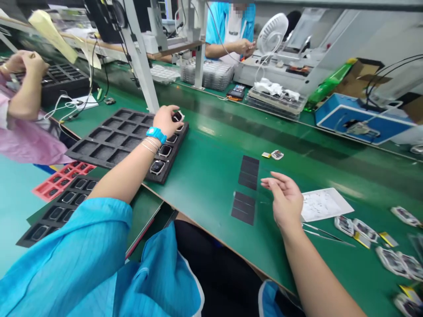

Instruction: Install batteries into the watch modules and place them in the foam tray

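At the far right corner of a black foam tray (132,138), my left hand (167,121) has its fingers closed round a smartwatch case (178,116) with a dark screen. More watch cases (165,151) sit in the tray's right column; its other visible pockets hold nothing. My right hand (287,198) hovers over the green bench with fingers loosely bent and apart, holding nothing that I can see. Left of it lie two black adhesive sheets (249,171) marked into strips. Beyond them are a small yellow battery (266,155) and an opened watch case (276,154).
A white tray (330,204) of small pieces and tweezers (327,234) lie right of my right hand. Several opened cases (390,259) with batteries are farther right. A metal post (142,66) rises behind the foam tray. Co-workers sit at the left and across the bench.
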{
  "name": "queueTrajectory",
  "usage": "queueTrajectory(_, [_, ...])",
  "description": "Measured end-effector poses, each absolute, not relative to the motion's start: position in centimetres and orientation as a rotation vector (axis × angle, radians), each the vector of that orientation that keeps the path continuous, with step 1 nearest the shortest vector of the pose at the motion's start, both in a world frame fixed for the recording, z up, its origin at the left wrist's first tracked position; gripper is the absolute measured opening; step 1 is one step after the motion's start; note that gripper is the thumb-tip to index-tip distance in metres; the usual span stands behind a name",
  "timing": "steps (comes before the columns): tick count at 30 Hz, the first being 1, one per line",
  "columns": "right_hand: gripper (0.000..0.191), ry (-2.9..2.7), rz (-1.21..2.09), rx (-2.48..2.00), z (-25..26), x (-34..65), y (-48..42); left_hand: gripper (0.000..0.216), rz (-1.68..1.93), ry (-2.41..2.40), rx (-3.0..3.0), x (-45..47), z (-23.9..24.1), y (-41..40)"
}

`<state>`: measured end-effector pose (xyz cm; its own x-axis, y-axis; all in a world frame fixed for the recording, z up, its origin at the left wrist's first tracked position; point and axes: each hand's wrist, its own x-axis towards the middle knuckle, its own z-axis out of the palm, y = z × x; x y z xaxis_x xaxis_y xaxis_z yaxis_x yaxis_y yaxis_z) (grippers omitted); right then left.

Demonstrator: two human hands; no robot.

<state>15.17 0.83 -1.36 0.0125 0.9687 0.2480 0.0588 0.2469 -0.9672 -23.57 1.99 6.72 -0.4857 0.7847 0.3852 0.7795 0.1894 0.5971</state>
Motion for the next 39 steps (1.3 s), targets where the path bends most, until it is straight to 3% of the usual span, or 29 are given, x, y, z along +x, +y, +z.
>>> queueTrajectory(5, [0.038,-1.641,0.793,-1.191,1.6,16.0,3.4,0.052,0.904,2.709,1.491,-30.0,5.9,4.0])
queueTrajectory(11, [0.037,-2.124,0.273,-1.81,4.9,16.3,12.7,0.079,0.618,2.682,1.344,-32.0,3.7,4.8])
queueTrajectory(14, [0.039,-2.059,0.393,-2.178,4.2,16.2,17.0,0.081,0.573,2.661,1.403,-32.0,3.0,4.9])
queueTrajectory(19, [0.064,-1.884,0.388,-2.315,1.6,14.5,19.7,0.078,0.385,2.674,1.465,-32.5,2.0,5.5])
queueTrajectory(24, [0.053,-1.985,0.369,-2.191,1.1,11.9,19.5,0.069,0.302,2.64,1.506,-31.0,2.3,5.0])
queueTrajectory(27, [0.043,-2.049,0.278,-1.941,1.8,11.5,18.7,0.066,0.466,2.58,1.705,-27.1,3.9,3.8])
queueTrajectory(31, [0.036,-2.029,0.298,-1.417,3.2,12.0,15.1,0.063,0.867,1.979,1.962,-18.0,5.8,1.1])
queueTrajectory(35, [0.046,-1.961,0.49,-1.017,4.0,13.1,8.5,0.063,1.096,1.362,1.636,-8.5,4.9,-0.2])
queueTrajectory(39, [0.034,-1.817,0.608,-0.943,3.1,14.8,2.7,0.057,1.157,0.903,1.292,-2.5,3.1,0.6])
